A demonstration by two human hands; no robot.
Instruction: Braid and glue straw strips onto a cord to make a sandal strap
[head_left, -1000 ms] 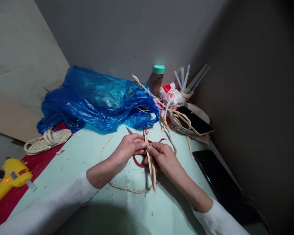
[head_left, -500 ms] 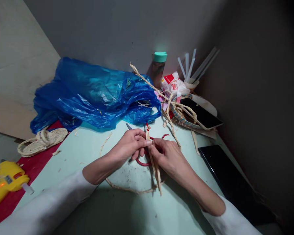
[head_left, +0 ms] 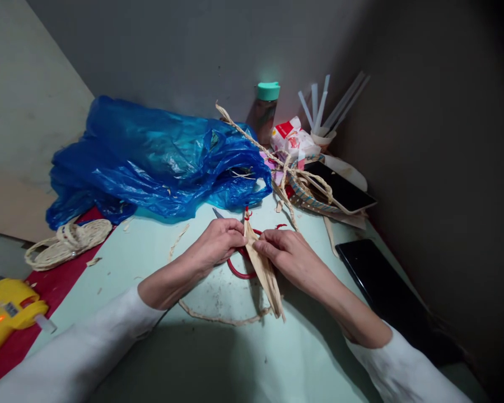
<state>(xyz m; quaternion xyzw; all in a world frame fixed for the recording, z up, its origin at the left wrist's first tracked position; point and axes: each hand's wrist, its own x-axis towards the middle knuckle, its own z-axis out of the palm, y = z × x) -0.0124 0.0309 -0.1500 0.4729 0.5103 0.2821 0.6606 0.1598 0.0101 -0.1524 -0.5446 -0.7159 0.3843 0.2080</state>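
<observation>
A pale strip of dried plant fibre [head_left: 264, 264], spread fairly wide, hangs between my hands. Its top is tied with red cord [head_left: 247, 215]. My left hand [head_left: 222, 239] pinches its left edge just under the tie. From the other side, my right hand [head_left: 286, 249] grips the right edge between thumb and fingers. Beneath lies a pair of scissors with red handles [head_left: 238, 274], partly covered by my left hand and the strip; one blade tip shows beyond the left hand. A thin twisted fibre cord [head_left: 224, 321] curves over the pale green tabletop [head_left: 185, 358] nearer me.
Behind sits a crumpled blue plastic bag [head_left: 151, 162]. At left are a woven sandal [head_left: 73, 245] and a yellow glue gun [head_left: 14, 310], its light lit. On the right lie braided cords [head_left: 285, 168], a tablet [head_left: 340, 184] and a black phone-like slab [head_left: 378, 285]. A green-lidded jar [head_left: 267, 106] stands behind.
The fibre strip, narrow and bunched before, now lies opened out wider, its lower end swung to the right. My hands have moved slightly apart along it. The whole view has shifted a little.
</observation>
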